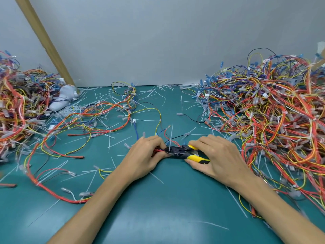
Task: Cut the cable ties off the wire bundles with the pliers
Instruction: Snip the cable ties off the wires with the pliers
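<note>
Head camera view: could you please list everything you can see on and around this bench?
pliers: one, yellow and black, centre, head at the cable tie
cable tie: one, white, sticking up from the small wire bundle
small wire bundle: one, red, blue and black, centre
right wire heap: one, mostly red, orange, yellow, blue
left wire heap: one, same colours
loose harnesses: several, mid-left
cut tie ends: many, white, scattered
mat: one, teal
strip: one, tan, leaning rear left
wall: grey, behind
left hand: holds the bundle
right hand: grips the pliers
</note>
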